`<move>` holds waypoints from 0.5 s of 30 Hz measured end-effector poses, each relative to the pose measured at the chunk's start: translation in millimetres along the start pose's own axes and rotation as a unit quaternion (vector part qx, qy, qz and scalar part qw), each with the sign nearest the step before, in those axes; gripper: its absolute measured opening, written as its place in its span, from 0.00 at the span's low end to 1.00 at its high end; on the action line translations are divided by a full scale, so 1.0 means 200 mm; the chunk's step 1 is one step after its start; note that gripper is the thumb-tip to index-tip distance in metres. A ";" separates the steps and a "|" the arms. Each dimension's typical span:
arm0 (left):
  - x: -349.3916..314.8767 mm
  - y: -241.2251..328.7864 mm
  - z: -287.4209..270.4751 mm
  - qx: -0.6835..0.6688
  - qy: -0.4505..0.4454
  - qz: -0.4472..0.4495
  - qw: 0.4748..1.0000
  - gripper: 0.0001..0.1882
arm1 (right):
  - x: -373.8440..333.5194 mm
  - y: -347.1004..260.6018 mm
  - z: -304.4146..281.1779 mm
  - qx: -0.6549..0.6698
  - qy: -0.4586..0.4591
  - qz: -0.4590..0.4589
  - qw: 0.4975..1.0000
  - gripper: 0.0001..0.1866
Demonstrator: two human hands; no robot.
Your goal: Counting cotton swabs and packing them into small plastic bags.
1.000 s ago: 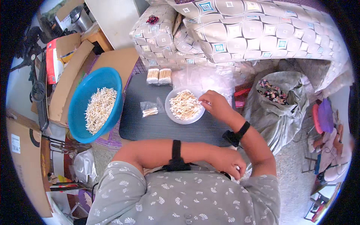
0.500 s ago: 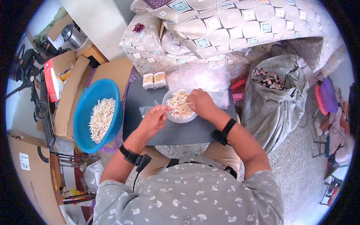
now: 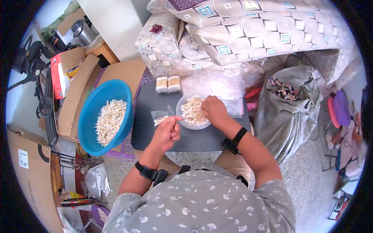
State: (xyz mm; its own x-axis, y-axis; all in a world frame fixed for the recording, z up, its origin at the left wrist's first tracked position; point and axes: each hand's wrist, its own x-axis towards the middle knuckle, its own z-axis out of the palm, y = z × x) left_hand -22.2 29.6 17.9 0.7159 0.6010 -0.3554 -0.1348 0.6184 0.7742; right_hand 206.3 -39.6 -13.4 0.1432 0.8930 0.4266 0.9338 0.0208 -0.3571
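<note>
A round, translucent white bowl [image 3: 182, 123] full of cotton swabs [image 3: 193, 110] sits on the dark table. My right hand [image 3: 216, 112] reaches over its right side, fingertips pinched together on swabs. On the near left, my left hand [image 3: 166, 134] is partly curled, its index finger pointing toward the bowl's rim. Whatever its curled fingers hold, if anything, is hidden. Just beyond that hand lies a small clear plastic bag [image 3: 158, 115] with a few swabs in it. Two filled packs of cotton swabs [image 3: 168, 84] lie at the table's back edge.
Clear plastic bags [image 3: 217, 87] are spread over the table's back right. Left of the dark table [image 3: 145, 136], a large blue basin [image 3: 86, 132] holds loose swabs, with open cardboard boxes [image 3: 81, 91] behind. A grey sack [image 3: 278, 120] stands at right; a patterned sofa [image 3: 252, 35] is beyond.
The view has shifted, so the scene sits slightly further right. My left hand has drawn a little nearer to me, uncovering swabs in the small bag. My right hand stays at the bowl.
</note>
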 end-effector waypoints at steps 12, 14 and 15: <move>0.08 0.02 0.13 0.040 -0.085 0.056 0.994 0.11 | -0.13 -0.21 -0.16 0.389 -0.022 0.163 0.906 0.07; 0.07 0.02 0.15 0.061 -0.067 0.060 0.994 0.12 | -0.15 -0.23 -0.17 0.421 -0.038 0.160 0.892 0.07; 0.07 0.03 0.16 0.063 -0.068 0.059 0.994 0.12 | -0.17 -0.24 -0.17 0.453 -0.056 0.158 0.876 0.07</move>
State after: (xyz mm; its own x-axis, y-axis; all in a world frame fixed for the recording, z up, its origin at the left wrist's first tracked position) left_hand 7.7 25.6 34.3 0.7874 0.5861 -0.1908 -0.1427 0.4744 0.8687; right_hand 167.9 -85.4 17.4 0.2669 0.9559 0.1225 0.2036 0.0683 -0.9767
